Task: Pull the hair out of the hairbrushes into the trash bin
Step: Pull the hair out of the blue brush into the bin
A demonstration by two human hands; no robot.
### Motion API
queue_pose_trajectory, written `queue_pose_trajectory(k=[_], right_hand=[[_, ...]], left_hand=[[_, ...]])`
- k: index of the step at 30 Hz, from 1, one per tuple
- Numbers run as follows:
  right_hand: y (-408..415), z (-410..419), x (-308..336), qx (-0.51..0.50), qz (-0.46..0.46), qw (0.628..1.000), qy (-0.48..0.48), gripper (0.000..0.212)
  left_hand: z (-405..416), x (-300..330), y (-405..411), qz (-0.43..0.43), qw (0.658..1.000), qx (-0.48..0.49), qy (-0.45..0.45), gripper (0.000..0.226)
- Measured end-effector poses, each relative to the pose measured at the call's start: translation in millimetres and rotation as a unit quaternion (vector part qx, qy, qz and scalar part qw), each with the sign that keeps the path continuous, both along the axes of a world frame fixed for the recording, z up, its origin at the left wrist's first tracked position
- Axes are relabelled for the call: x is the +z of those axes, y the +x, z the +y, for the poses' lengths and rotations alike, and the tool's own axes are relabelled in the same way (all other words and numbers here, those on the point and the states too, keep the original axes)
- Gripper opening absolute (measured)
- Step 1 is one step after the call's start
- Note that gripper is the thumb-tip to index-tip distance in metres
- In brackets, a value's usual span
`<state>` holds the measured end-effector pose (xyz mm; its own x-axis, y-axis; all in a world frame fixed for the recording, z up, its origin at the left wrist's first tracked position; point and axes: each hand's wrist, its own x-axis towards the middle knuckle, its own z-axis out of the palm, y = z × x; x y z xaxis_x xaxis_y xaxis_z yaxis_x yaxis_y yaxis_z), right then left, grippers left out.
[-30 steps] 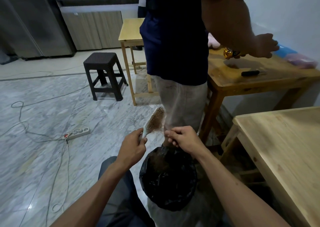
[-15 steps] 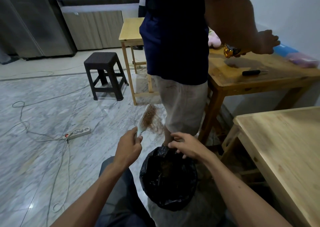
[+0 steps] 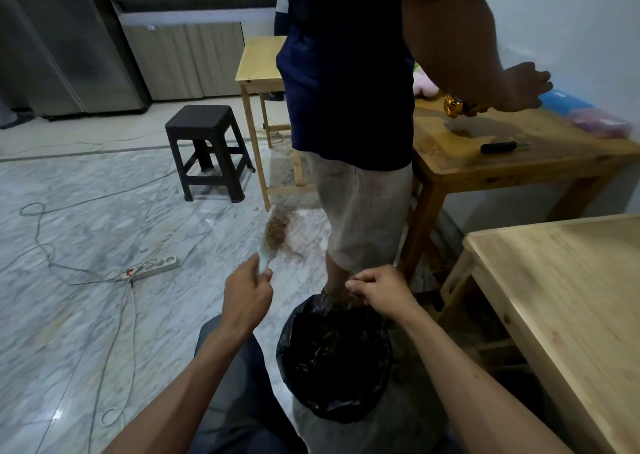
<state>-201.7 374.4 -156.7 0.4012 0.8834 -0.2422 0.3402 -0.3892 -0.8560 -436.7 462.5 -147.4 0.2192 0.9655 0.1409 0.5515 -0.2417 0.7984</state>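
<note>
Marble floor (image 3: 86,232) fills the left and centre, w/ a grey power strip (image 3: 152,267) and loose cables lying on it at left. Standing person (image 3: 349,83) in dark blue shirt and pale shorts is at centre far, one arm reaching right over a dark wood counter (image 3: 540,157) that carries a black-handled tool (image 3: 498,147); gold watch (image 3: 453,105) on that wrist. Lighter wood counter (image 3: 568,308) at near right. Small light wood table (image 3: 258,60) behind the person, dark plastic stool (image 3: 207,148) to its left. Trash bin (image 3: 334,360) w/ black liner sits on the floor at near centre, just in front of the person's foot. Left hand (image 3: 246,297) is closed round the pale handle of the hairbrush (image 3: 275,233), which is held up left of and beyond the bin, head tilted up and away, blurred, brown hair packed in the bristles and a few strands trailing off its right side. Right hand (image 3: 381,291) sits over the bin's far rim, fingers curled in and pinched together; can't tell if hair is between them.
</note>
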Motion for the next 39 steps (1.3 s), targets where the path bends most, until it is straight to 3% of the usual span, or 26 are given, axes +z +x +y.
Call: queue_pose_trajectory(k=[4,6,11,12,15,18,21,23,28,29,32,34,36,37,39], right_hand=[[6,-9,-7,0.057,-0.019,0.997,-0.049,0.016],[3,-6,-3,0.075,-0.025,0.995,-0.068,0.036],[-2,11,15,-0.007,0.044,0.999,0.030,0.067],[-3,13,19,-0.016,0.073,0.996,0.051,0.070],[-3,19,23,-0.025,0.123,0.988,0.090,0.055],[-5,25,17,-0.061,0.114,0.984,0.121,0.020],[-3,22,10,-0.077,0.076,0.990,0.091,0.018],[-1,14,4,-0.070,0.072,0.992,0.080,0.018],[5,-4,-6,-0.007,0.042,0.999,-0.007,0.011],[5,-5,-5,0.019,0.036,0.999,-0.026,0.011],[0,3,-2,0.065,0.004,0.997,-0.038,0.062],[-7,8,3,0.072,0.049,0.996,-0.004,0.082],[-12,12,7,0.079,0.114,0.990,0.025,0.083],[-15,12,11,0.081,0.130,0.988,0.034,0.078],[-19,13,13,0.083,0.120,0.988,0.059,0.048]], left_hand=[[1,4,-1,0.029,0.999,-0.028,0.023,0.028],[-1,3,1,0.056,0.995,-0.060,0.053,0.031],[-7,-7,6,0.088,0.982,-0.123,0.110,0.005],[-8,-7,7,0.095,0.981,-0.129,0.108,0.017],[-9,-8,7,0.115,0.974,-0.156,0.118,0.043],[-9,-10,5,0.128,0.972,-0.158,0.120,0.040],[-6,-9,4,0.107,0.986,-0.089,0.095,0.009],[1,-11,-1,0.079,0.995,-0.032,0.060,0.033],[4,-4,-10,0.094,0.993,-0.052,0.047,0.039],[3,-3,-10,0.100,0.991,-0.069,0.061,0.040],[-1,-3,-5,0.105,0.985,-0.104,0.087,0.034],[-3,-5,-3,0.108,0.981,-0.125,0.100,0.018],[-5,-6,0,0.111,0.976,-0.148,0.117,0.007],[-6,-6,1,0.114,0.973,-0.157,0.127,0.013],[-6,-6,3,0.122,0.970,-0.161,0.138,0.022]])
